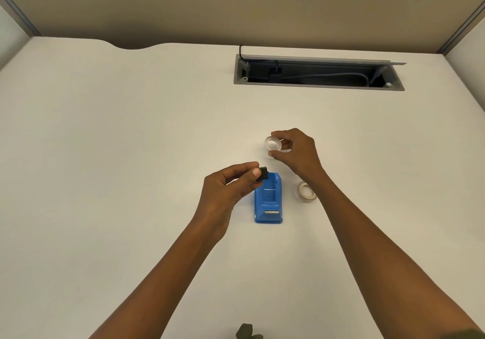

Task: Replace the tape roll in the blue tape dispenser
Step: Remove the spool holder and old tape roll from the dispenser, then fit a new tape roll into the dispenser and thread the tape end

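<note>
2 hands: both are busy, and each one holds 1 small thing.
Left hand (231,189): the thumb and fingers pinch the little black core (263,173), the hub that a roll sits on. It is up in the air, just past the fingertips.
Right hand (296,152): the thumb and fingers are pinched on a tape roll (274,143) by its rim. I cannot tell if the roll still sits on the desk or is just off it.
Between the hands: a gap. The roll and the core are near but not touching.
Blue tape dispenser (268,199): it sits on the white desk (131,141), right under the left fingertips and the core. Its slot looks empty, so no roll is in it yet.
Other roll (306,189): it lies flat on the desk, just beside the right wrist. I cannot tell which roll is the new 1.
Step now: I think it is putting the roll on the core.
How to do it well: keep the pinch on the rim so the hole stays open. Line the hole up with the core, then push it on straight.
Watch out: check which way the tape peels before it goes in the slot.
</note>
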